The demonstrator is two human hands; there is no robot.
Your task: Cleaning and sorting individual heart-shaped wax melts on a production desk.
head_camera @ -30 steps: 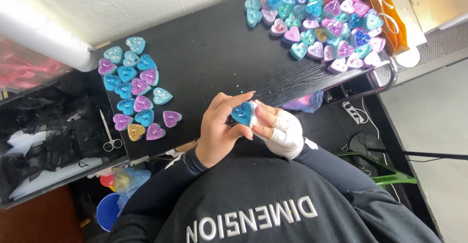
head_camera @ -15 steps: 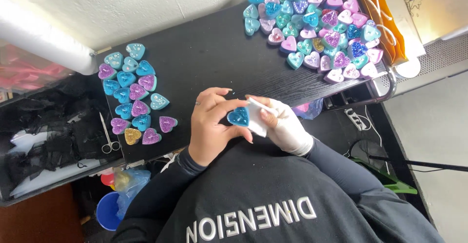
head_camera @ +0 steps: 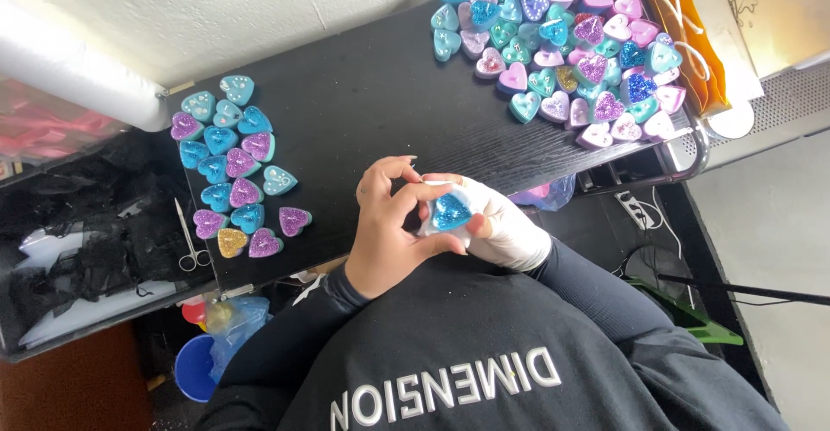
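Note:
My left hand (head_camera: 385, 228), bare, and my right hand (head_camera: 508, 228), wrapped in white, meet at the near edge of the black table (head_camera: 372, 94). Together they hold a heart-shaped piece with a blue glitter face (head_camera: 450, 211) and a white rim. The left fingers arch over its upper left side, and the right hand cups it from the right and underneath. A small cluster of teal, blue and purple hearts (head_camera: 232, 167) lies to the left on the table. A bigger pile of hearts (head_camera: 566, 46) covers the far right end.
An orange bag with white cord handles (head_camera: 683, 25) lies beside the big pile. Small scissors (head_camera: 188, 241) rest on a black shelf to the left. Below the table are a blue tub (head_camera: 194, 366), cables and a green-footed stand (head_camera: 692, 310).
The view has shifted slightly. My hands stay together at the table edge, and the blue heart has turned so its glitter face shows more fully, with the left fingers now curled over it.

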